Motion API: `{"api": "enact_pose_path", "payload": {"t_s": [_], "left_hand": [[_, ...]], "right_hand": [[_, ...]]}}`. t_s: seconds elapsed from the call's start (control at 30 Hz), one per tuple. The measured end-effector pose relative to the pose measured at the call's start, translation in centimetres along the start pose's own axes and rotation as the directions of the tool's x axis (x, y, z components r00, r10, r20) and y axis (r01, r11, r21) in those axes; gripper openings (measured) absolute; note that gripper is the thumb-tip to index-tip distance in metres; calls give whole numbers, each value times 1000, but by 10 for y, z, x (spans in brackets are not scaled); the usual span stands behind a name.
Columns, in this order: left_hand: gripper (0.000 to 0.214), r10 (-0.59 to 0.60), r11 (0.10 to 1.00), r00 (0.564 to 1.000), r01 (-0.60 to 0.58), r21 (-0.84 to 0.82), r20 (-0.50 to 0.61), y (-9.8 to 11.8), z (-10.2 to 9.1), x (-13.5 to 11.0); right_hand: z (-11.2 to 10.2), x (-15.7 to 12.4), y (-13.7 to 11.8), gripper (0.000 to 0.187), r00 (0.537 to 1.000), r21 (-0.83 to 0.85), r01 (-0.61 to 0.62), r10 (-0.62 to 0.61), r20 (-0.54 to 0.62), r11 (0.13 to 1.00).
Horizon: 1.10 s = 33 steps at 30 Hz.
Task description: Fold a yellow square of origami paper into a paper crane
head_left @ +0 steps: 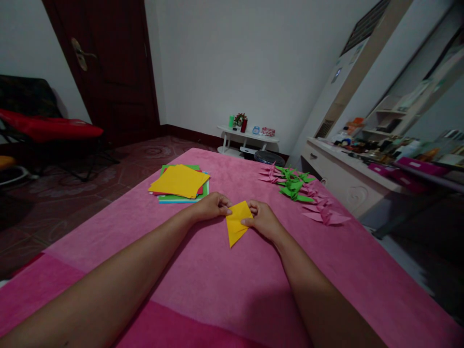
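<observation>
A folded yellow paper (pixel 236 224), kite-shaped with its tip toward me, lies on the pink cloth (pixel 224 285). My left hand (pixel 210 206) is curled at its upper left edge, fingers pinched on the paper. My right hand (pixel 264 220) grips the right edge with thumb and fingers closed on it. Both forearms rest over the cloth.
A stack of coloured paper sheets (pixel 180 182), yellow on top, lies at the far left of the cloth. Several folded pink and green paper cranes (pixel 297 189) sit at the far right. A cluttered dresser (pixel 366 169) stands to the right, a red chair (pixel 47 128) to the left.
</observation>
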<state>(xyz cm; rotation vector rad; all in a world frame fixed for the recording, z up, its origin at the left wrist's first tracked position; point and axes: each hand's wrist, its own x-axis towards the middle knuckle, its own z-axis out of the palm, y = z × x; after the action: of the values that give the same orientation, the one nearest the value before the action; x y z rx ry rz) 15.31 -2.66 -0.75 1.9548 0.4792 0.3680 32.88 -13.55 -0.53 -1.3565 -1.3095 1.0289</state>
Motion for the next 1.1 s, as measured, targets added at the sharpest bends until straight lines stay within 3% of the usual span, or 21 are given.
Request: {"api": "enact_pose_path", "payload": {"t_s": [0.1, 0.27, 0.53, 0.67, 0.87, 0.97, 1.1], "left_hand": [[27, -23, 999, 999, 24, -22, 35, -1, -7, -1], [36, -28, 996, 996, 36, -86, 86, -2, -8, -3], [30, 45, 995, 999, -47, 87, 17, 3, 4, -2], [35, 23, 1000, 999, -23, -10, 37, 6, 7, -1], [42, 40, 993, 985, -20, -115, 166, 11, 5, -5], [41, 6, 999, 989, 1, -45, 145, 12, 8, -4], [33, -4, 983, 1000, 3, 185, 7, 15, 14, -3]], "right_hand": [[0, 0, 1, 32, 1000, -12, -1, 1, -27, 1000], [-1, 0, 0, 28, 998, -17, 22, -21, 56, 1000], [-4, -2, -10, 31, 988, -23, -35, 38, 147, 999], [-3, -5, -15, 33, 982, 2, -50, 49, 183, 999], [-2, -7, -14, 34, 979, 8, -46, 43, 200, 999], [1, -6, -11, 34, 983, -5, -35, 35, 181, 999], [4, -5, -5, 36, 993, -91, -8, 19, 116, 996]]}}
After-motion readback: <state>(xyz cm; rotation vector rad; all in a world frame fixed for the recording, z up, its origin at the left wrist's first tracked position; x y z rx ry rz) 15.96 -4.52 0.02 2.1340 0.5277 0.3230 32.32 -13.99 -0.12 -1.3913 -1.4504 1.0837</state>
